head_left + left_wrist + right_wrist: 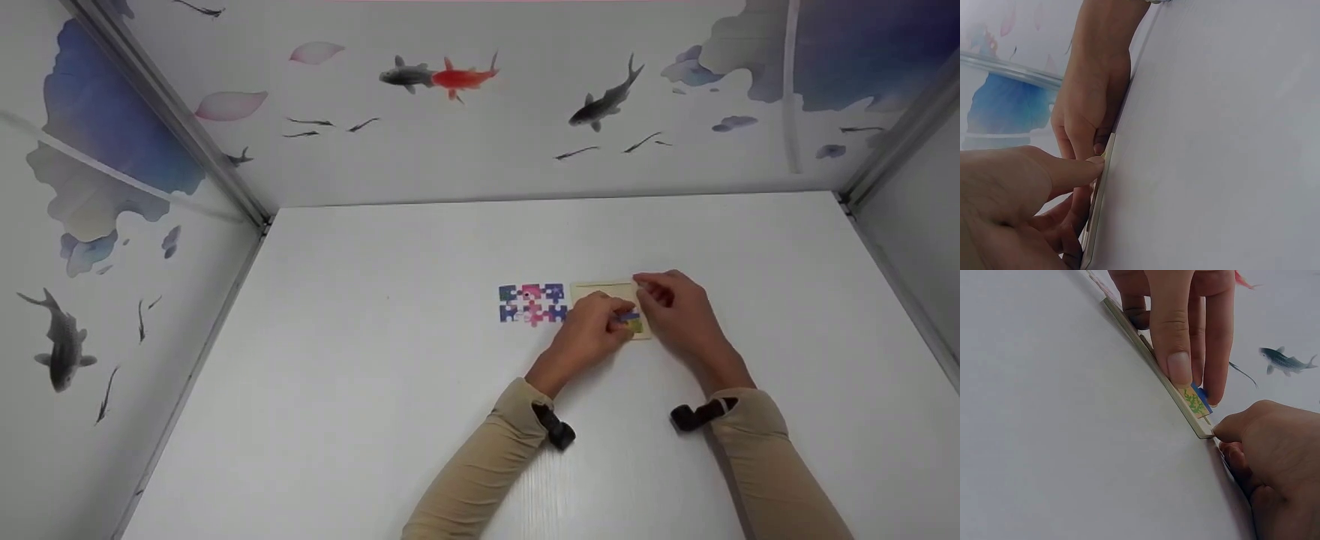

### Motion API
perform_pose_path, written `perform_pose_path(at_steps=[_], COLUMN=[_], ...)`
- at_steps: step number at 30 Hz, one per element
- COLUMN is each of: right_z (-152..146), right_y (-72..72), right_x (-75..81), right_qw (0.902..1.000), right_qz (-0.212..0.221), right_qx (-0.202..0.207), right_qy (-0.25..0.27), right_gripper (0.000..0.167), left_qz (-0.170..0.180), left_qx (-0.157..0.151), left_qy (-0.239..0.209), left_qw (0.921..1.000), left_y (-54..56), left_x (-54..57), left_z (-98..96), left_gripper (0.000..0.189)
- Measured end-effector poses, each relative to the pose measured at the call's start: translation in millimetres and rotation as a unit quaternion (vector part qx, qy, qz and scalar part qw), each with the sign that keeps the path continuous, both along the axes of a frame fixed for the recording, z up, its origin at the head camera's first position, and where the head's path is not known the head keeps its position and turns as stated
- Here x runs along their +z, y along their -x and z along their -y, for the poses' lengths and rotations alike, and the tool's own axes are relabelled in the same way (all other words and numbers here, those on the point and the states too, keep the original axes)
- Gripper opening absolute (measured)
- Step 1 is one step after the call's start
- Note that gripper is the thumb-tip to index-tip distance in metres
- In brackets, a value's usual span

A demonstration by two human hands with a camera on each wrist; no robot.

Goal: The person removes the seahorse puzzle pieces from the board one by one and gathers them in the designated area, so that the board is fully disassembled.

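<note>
A shallow wooden puzzle tray (600,286) lies on the table beneath both hands. My left hand (589,330) is over its lower part and pinches a yellow-green and blue puzzle piece (1195,402) between thumb and fingers. That piece sits tilted inside the rim in the right wrist view. On the tray's right side, my right hand (686,315) holds the edge with thumb and curled fingers. Left of the tray, several pink, purple and blue jigsaw pieces (532,294) lie in two rows. The left hand hides part of the tray's inside.
The white table (360,337) spreads around the tray. Behind it rises a white wall (480,150) printed with fish and petals, and side panels (217,277) border the table. A black wrist strap (553,426) shows by the left sleeve, another strap (703,415) by the right.
</note>
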State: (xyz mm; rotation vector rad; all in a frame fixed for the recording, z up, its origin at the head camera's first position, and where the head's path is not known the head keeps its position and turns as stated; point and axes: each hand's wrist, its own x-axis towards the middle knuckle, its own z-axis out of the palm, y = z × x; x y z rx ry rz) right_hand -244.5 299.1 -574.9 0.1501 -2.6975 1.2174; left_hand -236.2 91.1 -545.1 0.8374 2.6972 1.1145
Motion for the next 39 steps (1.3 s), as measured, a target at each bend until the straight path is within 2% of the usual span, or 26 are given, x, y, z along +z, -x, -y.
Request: perform_pose_path(at_steps=[5,9,12,18,24,32,39], right_z=[0,1,1,2,3,4,4], right_y=[1.3,0.6,-0.5,-0.7,-2.3,-3.3,-3.7], right_x=[-1.7,-1.7,-0.9,0.6,2.0,1.5,1.7], right_qw=[1.0,1.0,0.9999,0.9999,0.9996,0.999,0.999], right_qz=[-0.002,-0.007,-0.006,0.003,0.019,0.039,0.037], right_qx=[-0.002,-0.002,0.001,0.005,-0.008,-0.017,-0.022], right_qy=[-0.001,0.004,0.01,0.01,0.017,0.015,0.011], right_gripper=[0.031,0.031,0.031,0.031,0.032,0.034,0.034], left_qz=[-0.007,-0.022,-0.021,0.016,0.016,0.004,-0.005], left_qx=[0.001,-0.001,-0.005,-0.001,0.016,0.035,0.034], left_qy=[0.026,0.026,0.002,-0.077,-0.122,-0.107,-0.084], left_qw=[0.9996,0.9994,0.9998,0.9969,0.9922,0.9937,0.9959], left_y=[-1.4,-2.7,-2.5,-0.8,7.2,11.7,5.9], left_x=[-0.4,-0.3,1.2,2.4,2.3,3.6,2.9], left_z=[-0.8,0.7,4.5,21.6,43.9,80.3,107.5], left_gripper=[0.036,0.034,0.034,0.036,0.033,0.027,0.024])
